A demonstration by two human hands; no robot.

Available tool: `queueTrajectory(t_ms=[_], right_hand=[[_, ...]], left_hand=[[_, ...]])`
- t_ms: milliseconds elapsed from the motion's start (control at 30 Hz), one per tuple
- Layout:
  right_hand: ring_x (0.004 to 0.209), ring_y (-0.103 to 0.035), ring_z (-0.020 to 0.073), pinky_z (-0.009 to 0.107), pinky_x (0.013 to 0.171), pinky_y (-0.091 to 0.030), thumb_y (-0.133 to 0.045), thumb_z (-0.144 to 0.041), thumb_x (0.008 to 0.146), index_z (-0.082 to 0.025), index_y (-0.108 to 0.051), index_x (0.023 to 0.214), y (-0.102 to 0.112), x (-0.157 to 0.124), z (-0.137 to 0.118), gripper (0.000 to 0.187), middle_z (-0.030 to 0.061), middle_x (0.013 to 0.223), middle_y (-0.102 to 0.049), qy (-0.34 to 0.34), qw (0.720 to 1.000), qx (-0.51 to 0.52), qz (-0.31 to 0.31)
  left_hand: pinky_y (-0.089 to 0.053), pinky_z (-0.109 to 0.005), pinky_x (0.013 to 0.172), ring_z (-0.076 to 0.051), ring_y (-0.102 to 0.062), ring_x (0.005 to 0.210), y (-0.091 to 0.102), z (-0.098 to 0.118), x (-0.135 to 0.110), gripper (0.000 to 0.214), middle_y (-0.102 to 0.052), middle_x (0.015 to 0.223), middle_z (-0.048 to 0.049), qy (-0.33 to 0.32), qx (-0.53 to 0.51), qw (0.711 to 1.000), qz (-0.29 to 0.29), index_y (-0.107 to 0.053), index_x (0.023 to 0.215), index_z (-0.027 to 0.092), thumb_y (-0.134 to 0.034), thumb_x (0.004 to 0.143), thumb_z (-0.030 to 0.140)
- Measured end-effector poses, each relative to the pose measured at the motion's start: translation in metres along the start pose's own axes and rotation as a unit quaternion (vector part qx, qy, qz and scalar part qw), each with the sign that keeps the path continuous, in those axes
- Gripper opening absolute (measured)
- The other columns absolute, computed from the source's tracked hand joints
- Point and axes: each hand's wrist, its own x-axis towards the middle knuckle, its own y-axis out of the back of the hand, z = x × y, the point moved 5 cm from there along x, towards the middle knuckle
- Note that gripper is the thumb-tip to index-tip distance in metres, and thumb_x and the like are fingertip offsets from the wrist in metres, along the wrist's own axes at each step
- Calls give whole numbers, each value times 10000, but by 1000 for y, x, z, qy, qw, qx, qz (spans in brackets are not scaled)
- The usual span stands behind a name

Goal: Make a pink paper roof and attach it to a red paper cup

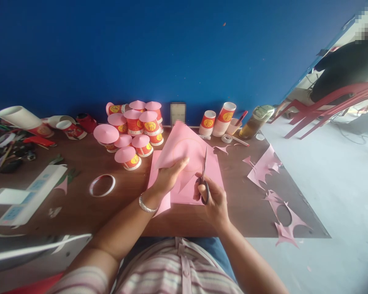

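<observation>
My left hand [171,175] grips a sheet of pink paper [180,143], thumb on top, and holds it tilted up above the table. A faint circle outline is drawn on that sheet. In my right hand [214,198] is a pair of scissors [204,183] with dark handles, its blades pointing up at the sheet's right edge. Whether the blades touch the paper I cannot tell. More pink paper [191,197] lies flat beneath both hands. Left of it stand several red paper cups [131,163] topped with pink paper cones [106,133].
Pink offcuts [260,165] lie along the table's right side. At the back are cups [207,122], a tape roll [227,138] and a bottle [256,121]. A paper ring [102,185] and a power strip [30,196] sit left. A red chair [334,100] with a seated person is beyond.
</observation>
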Motion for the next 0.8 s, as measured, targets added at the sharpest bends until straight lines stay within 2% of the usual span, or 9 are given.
queueTrajectory(t_ms=[267, 567, 800], right_hand=[[523, -515, 117, 248, 519, -472, -591, -525, 972, -178, -728, 1108, 1, -1, 0, 398, -46, 570, -549, -10, 1000, 4, 0], [522, -505, 108, 242, 525, -471, -590, -436, 962, -179, -732, 1115, 2, -3, 0, 331, -60, 568, -519, -31, 999, 15, -9], [527, -495, 105, 247, 545, -473, -585, -397, 940, -171, -739, 1105, 3, -4, -1, 318, -65, 568, -505, -56, 998, 10, -13]], left_hand=[[-654, -326, 954, -288, -743, 1160, 1, 2, 1, 148, -805, 1110, -54, 21, -57, 998, 16, -843, 962, 184, -725, 873, 177], [-658, -385, 957, -316, -758, 1113, 2, 4, 1, 57, -822, 1013, -64, 59, -145, 987, 33, -833, 800, 184, -788, 797, 218], [-634, -414, 1003, -321, -755, 1112, 2, 9, 3, 28, -825, 981, -69, 40, -200, 979, 26, -807, 726, 173, -806, 723, 200]])
